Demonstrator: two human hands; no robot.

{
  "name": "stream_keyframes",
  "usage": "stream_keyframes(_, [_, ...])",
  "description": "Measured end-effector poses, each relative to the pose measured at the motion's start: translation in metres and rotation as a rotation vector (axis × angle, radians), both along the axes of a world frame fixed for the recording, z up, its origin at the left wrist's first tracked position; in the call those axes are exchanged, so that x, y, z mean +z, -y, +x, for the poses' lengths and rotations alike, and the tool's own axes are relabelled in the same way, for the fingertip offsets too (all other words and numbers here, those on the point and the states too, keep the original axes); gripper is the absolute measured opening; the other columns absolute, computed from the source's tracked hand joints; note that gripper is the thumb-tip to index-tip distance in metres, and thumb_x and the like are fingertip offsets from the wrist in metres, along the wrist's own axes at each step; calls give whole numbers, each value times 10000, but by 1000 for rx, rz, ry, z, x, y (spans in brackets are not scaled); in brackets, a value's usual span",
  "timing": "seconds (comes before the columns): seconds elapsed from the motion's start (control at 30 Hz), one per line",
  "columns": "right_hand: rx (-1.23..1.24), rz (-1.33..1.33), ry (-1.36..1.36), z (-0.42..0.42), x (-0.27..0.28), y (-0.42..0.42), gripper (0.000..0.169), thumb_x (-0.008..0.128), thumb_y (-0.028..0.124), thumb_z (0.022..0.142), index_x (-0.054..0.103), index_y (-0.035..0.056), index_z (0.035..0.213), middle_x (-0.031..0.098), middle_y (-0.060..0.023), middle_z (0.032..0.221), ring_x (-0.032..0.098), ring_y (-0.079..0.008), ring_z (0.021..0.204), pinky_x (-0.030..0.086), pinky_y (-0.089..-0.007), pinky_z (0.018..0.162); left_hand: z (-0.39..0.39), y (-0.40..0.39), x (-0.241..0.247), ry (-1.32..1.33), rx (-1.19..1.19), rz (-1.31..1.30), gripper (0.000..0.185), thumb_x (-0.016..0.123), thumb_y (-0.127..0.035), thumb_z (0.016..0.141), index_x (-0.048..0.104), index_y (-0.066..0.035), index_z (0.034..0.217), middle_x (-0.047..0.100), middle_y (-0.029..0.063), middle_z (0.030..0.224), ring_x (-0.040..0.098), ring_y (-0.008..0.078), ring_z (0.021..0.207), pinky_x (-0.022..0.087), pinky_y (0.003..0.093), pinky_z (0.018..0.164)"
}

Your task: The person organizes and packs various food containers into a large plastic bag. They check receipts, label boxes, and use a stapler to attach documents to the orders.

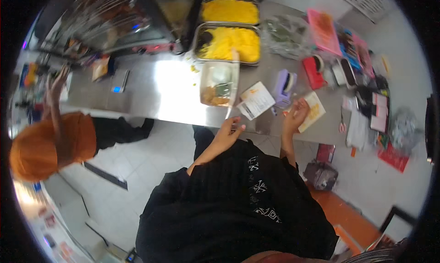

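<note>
My left hand (pixel 229 134) is just off the front edge of the steel counter, thumb and fingers apart, with nothing visible between them. Just beyond it stands a clear plastic takeaway container (pixel 217 86) holding browned food and a small green packet; its right edge, perhaps a raised lid, reaches down towards my fingertips. My right hand (pixel 296 115) is over the left side of a pale pad with a yellow-orange print (pixel 313 110), fingers curled. Blur hides whether it pinches anything. Between the hands lies a stack of white printed slips (pixel 257 100), and behind it a purple tape dispenser (pixel 284 87).
Two steel trays of yellow food (pixel 229 11) stand at the back, beside a plastic bag of green leaves (pixel 287 34). A red tape dispenser (pixel 313 72) and scissors (pixel 342 125) lie right. Left are a digital scale (pixel 121 80), a glass display case (pixel 113 25) and a person in an orange cap (pixel 37 147).
</note>
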State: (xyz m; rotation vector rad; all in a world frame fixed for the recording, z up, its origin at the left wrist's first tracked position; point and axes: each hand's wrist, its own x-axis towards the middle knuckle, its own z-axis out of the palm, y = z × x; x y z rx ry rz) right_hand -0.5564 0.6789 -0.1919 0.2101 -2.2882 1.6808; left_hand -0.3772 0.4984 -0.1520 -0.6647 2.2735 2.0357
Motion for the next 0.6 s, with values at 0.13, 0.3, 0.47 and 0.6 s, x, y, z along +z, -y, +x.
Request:
stream_keyframes(0.13, [457, 465, -35, 24, 10, 70, 533, 635, 187, 811, 418, 65, 1283, 376, -219, 1271, 385, -355, 1171, 363, -440, 924, 26, 13, -6, 80, 55, 23, 493, 605, -315, 875, 468, 39, 1189, 558, 174, 1104, 605, 241, 891, 485, 320, 775])
stream_keyframes(0.3, [403, 1015, -82, 44, -17, 91, 745, 667, 442, 738, 359, 176, 1362, 313, -253, 1339, 316, -426, 1216, 280, -561, 931, 28, 24, 9, 209, -57, -60, 462, 564, -370, 891, 554, 51, 1082, 620, 185, 976, 612, 233, 871, 475, 323, 769])
stream_keyframes(0.47, [325, 1048, 37, 30, -28, 103, 835, 659, 535, 710, 307, 219, 1398, 233, -261, 1402, 239, -453, 1278, 249, -570, 970, 7, 22, 9, 222, -353, -26, 463, 541, -398, 897, 576, 28, 1077, 635, 178, 961, 609, 254, 900, 460, 339, 813])
stream_keyframes(0.6, [409, 685, 181, 23, -4, 100, 824, 694, 500, 713, 334, 184, 1384, 236, -271, 1389, 234, -459, 1282, 237, -567, 1003, -27, 3, -1, 108, -320, 75, 418, 553, -349, 904, 570, 25, 1090, 641, 144, 963, 609, 212, 887, 463, 308, 811])
